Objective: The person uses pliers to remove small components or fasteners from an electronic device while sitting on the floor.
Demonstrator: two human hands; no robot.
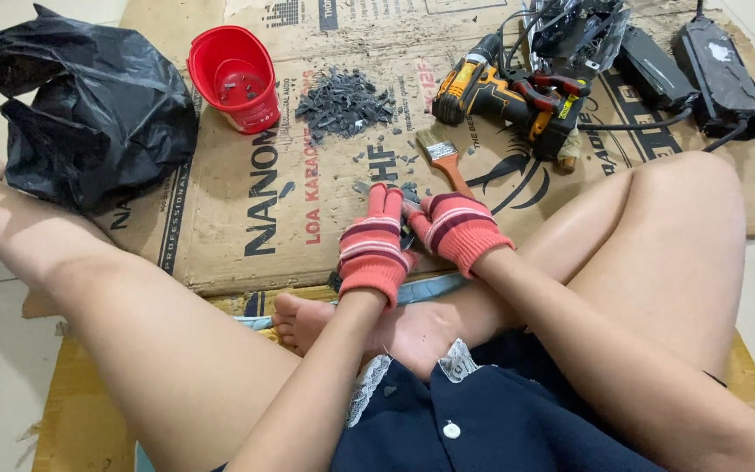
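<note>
A flattened cardboard sheet (246, 183) covers most of the floor in front of the seated person, and everything lies on it. At its far left edge sits a crumpled black plastic bag (89, 109), bulky and well apart from the work. Along the top right lie two dark flat power units (701, 70) with cables, and beside them a yellow and black cordless drill (504, 92) on its side, red-handled pliers resting against it. A red plastic cup (236, 79) stands tipped near the top, just left of a heap of small dark grey scraps (344, 103). A paintbrush (444, 159) with an orange handle lies between that heap and the hands, its handle pointing at the right hand (458, 229).

Both hands wear striped pink and red gloves. The left hand (371, 249) and the right are curled close together around a small dark piece (406, 234), mostly hidden by the fingers; I cannot tell what it is. Bare knees flank them on either side.
</note>
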